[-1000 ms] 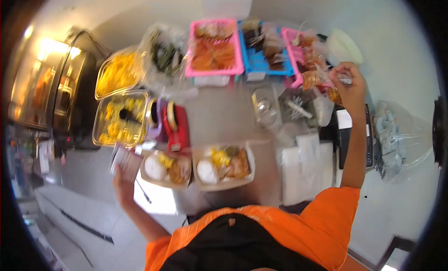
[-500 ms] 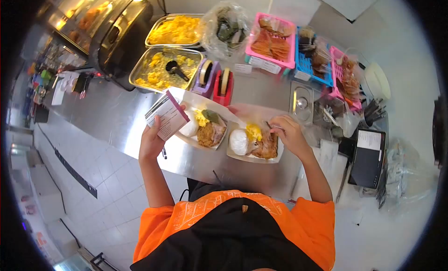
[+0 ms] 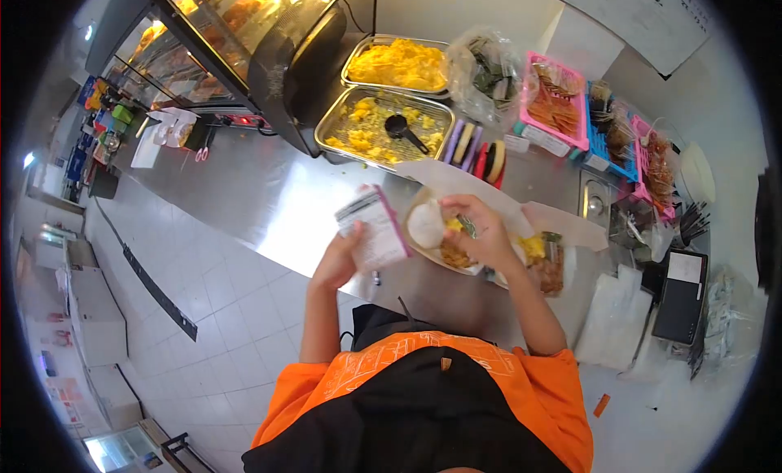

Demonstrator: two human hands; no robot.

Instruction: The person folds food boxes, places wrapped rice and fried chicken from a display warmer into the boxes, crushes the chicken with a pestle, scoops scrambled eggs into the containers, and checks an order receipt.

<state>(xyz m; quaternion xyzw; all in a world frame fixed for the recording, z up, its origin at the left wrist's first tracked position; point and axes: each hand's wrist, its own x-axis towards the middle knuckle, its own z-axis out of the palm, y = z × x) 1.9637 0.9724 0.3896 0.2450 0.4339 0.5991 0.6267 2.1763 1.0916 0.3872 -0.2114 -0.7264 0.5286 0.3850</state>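
My left hand (image 3: 342,257) grips a white printed card (image 3: 371,229) with a magenta edge, held tilted above the counter. My right hand (image 3: 482,233) reaches over the left food box (image 3: 417,243), thumb and forefinger curved apart, with a green item (image 3: 467,224) visible between them. Whether the fingertips touch that item is unclear. In this box lie a white rounded mound (image 3: 425,225) and brown fried food (image 3: 458,256). Partly behind my right wrist, the right food box (image 3: 570,269) holds yellow food (image 3: 533,247), a green item (image 3: 553,240) and brown meat (image 3: 550,273).
Two metal trays of yellow food stand behind, the nearer one (image 3: 326,135) with a black scoop (image 3: 399,129). Tape dispensers (image 3: 494,164) sit beside it. Pink and blue baskets (image 3: 585,135) line the back right. A glass warmer (image 3: 220,58) is at the upper left.
My right hand has moved from the right box to the left one. A green item now shows in the right box. The view has swung left; my left hand still holds the card.
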